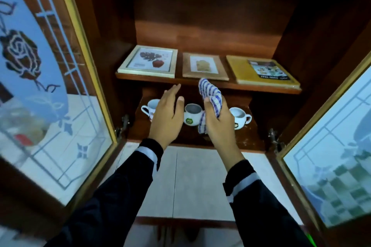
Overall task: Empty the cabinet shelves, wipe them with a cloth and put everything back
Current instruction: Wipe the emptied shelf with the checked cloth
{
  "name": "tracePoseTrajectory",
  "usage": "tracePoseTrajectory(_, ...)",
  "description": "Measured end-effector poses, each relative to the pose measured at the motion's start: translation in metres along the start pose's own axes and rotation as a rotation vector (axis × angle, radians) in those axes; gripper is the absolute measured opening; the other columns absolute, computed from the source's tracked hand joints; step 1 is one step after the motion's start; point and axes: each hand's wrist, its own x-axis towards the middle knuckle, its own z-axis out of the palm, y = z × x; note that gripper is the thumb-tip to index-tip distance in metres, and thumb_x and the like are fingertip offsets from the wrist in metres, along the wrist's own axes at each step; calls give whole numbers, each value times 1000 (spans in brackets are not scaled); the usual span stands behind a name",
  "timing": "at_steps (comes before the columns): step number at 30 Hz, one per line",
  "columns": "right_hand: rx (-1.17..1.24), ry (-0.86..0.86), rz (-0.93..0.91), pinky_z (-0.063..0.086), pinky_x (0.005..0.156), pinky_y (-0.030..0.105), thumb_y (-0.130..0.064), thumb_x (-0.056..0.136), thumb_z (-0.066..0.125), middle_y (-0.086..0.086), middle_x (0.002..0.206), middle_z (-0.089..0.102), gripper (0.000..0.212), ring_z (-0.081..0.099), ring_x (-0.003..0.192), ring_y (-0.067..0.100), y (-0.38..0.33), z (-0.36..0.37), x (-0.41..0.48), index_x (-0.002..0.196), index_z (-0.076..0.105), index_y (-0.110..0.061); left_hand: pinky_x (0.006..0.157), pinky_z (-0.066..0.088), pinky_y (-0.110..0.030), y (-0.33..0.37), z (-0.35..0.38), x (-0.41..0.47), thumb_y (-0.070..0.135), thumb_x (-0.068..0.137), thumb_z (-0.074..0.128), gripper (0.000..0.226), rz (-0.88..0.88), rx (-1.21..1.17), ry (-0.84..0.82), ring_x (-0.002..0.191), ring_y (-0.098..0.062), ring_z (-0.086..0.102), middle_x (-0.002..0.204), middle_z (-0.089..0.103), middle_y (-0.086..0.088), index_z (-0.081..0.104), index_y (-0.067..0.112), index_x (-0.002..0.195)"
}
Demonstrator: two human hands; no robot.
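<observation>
cloth (210,96) bunched in right hand (218,124), left hand (167,114) flat above cups (192,114).

The left door (60,106) and the right door (331,156) stand wide open, so the way in is open in the middle. Over the upper shelf (251,87) there is lots of room, because the light frame (148,61), the brown frame (204,67) and the yellow book (261,72) lie flat side by side. The lower shelf (186,135) has a low gap. The left cup (150,106), middle cup (192,113) and right cup (240,117) stand there in a row with small gaps between, and some bare wood lies in front.
</observation>
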Motion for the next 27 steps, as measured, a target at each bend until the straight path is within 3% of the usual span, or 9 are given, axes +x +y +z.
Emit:
tracePoseTrajectory(2, 16, 4, 78, 41, 85, 6, -33, 100, 54, -34, 101, 61, 20, 57, 99, -17, 8, -1, -19, 120, 55, -37, 117, 27, -30, -10, 0, -23, 32, 107, 35, 45, -63, -35, -1, 145, -14, 31, 155, 39, 3, 37, 23, 152)
tracePoseTrajectory(5, 42, -31, 176, 38, 73, -1, -28, 101, 54, -29, 92, 60, 13, 55, 83, -23, 19, -2, -43, 114, 56, -31, 106, 30, -16, -24, 1, -57, 34, 107, 35, 43, -164, -120, 31, 137, -6, 38, 145, 44, 12, 40, 26, 149)
tracePoseTrajectory(7, 54, -83, 226, 39, 69, -1, -27, 101, 53, -26, 89, 60, 12, 57, 78, -20, 26, -1, -56, 113, 56, -30, 112, 28, -21, -33, 2, -76, 36, 107, 33, 43, -220, -136, 33, 137, -3, 36, 149, 43, 12, 40, 27, 149)
tracePoseTrajectory(12, 98, -183, 297, 42, 89, 10, -31, 101, 54, -14, 113, 64, 31, 58, 106, 0, 37, 0, -88, 130, 58, -23, 113, 32, -27, -33, -4, -118, 39, 107, 33, 44, -276, -128, 84, 135, -6, 42, 148, 48, 6, 43, 24, 147)
tracePoseTrajectory(15, 103, -252, 307, 43, 83, 2, -30, 100, 55, -13, 113, 62, 32, 59, 104, 1, 38, -10, -114, 131, 59, -21, 104, 30, -19, -25, -6, -149, 39, 107, 33, 43, -337, -81, 123, 128, -1, 42, 145, 48, 9, 42, 26, 147)
tracePoseTrajectory(17, 92, -295, 320, 43, 79, 0, -29, 100, 55, -12, 112, 62, 30, 60, 98, -4, 38, -20, -132, 129, 59, -22, 107, 29, -20, -21, -4, -172, 40, 108, 33, 41, -371, -72, 148, 133, -4, 41, 146, 48, 10, 43, 29, 146)
tracePoseTrajectory(22, 89, -381, 365, 50, 95, 22, -31, 99, 57, -3, 126, 63, 37, 61, 114, 12, 42, -45, -176, 133, 57, -16, 104, 26, -14, -7, -1, -243, 42, 107, 32, 42, -430, -1, 187, 136, -1, 38, 148, 46, 13, 41, 30, 146)
tracePoseTrajectory(27, 112, -494, 410, 46, 97, 26, -29, 99, 56, -10, 113, 62, 32, 59, 112, 12, 38, -46, -221, 129, 60, -18, 104, 28, -19, -4, -11, -305, 39, 107, 33, 42, -473, 215, 223, 134, -11, 42, 145, 50, 3, 44, 24, 145)
